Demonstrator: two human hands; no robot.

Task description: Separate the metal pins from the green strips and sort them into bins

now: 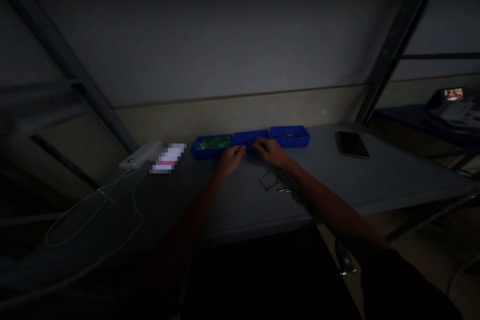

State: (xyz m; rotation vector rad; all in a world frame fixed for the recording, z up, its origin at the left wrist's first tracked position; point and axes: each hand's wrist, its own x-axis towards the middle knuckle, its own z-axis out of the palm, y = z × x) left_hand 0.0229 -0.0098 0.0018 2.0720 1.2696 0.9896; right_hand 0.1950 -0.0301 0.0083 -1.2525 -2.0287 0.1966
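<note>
Both my hands reach to the far side of a grey table [393,180], at a row of three blue trays. My left hand [230,157] is curled, its fingertips pinched at the front edge of the middle tray [250,136]. My right hand [270,152] rests beside it, fingers bent toward the same spot. A small dark piece seems to sit between the two hands, too dim to name. The left tray [210,146] holds green parts. The right tray [290,136] holds a few thin metal pieces. Loose thin metal wire pieces [275,182] lie on the table under my right forearm.
A dark phone [351,144] lies at the right of the table. A white power bank [139,156] with white cables [93,215] sits at the left, beside a small blurred-out packet [168,158]. Metal frame posts stand at both sides. The scene is very dark.
</note>
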